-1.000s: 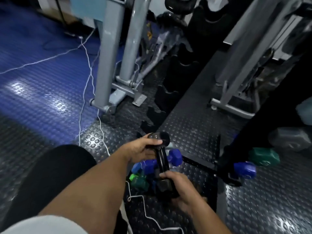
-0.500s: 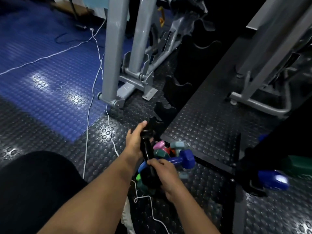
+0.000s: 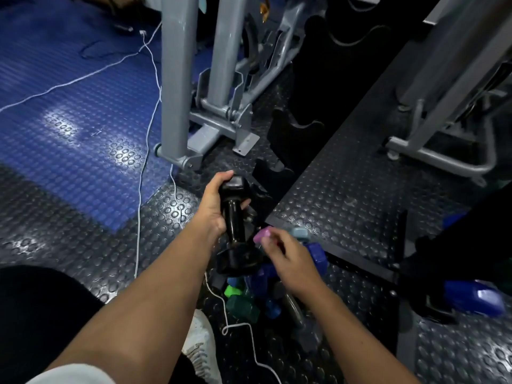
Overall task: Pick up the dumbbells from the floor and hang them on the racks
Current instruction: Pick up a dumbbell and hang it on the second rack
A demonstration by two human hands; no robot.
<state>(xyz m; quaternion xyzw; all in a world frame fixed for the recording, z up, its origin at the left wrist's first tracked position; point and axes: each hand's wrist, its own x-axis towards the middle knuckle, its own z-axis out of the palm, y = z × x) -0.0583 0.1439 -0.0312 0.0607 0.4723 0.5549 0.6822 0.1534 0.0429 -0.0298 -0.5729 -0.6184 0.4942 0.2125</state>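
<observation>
The left hand (image 3: 214,202) grips a black dumbbell (image 3: 235,225) around its upper head and handle, thumb over the top and fingers curled round the far side, holding it nearly upright with the lower head hanging just above a pile of small dumbbells (image 3: 249,295) on the floor. The right hand (image 3: 291,261) hovers over that pile with its fingers loosely curled; a pink dumbbell (image 3: 262,234) shows right at its fingertips, but whether the fingers pinch it or only reach toward it cannot be told from this angle. In the pile lie green, teal and blue pieces, with a blue dumbbell (image 3: 315,252) partly hidden behind the right hand. Just beyond the black dumbbell stands the black rack (image 3: 293,134), a row of curved cradles stepping away from the camera, the nearest cradle close to the dumbbell's upper head. Another blue dumbbell (image 3: 473,299) lies apart at the right, beside a dark shape that is probably another rack's foot. The floor is studded rubber (image 3: 83,231), dark grey near the person and blue farther left. A grey machine frame (image 3: 177,79) with 2 upright posts stands behind, and a white cable (image 3: 144,162) trails past its base. A white shoe (image 3: 199,345) shows below between the forearms.
</observation>
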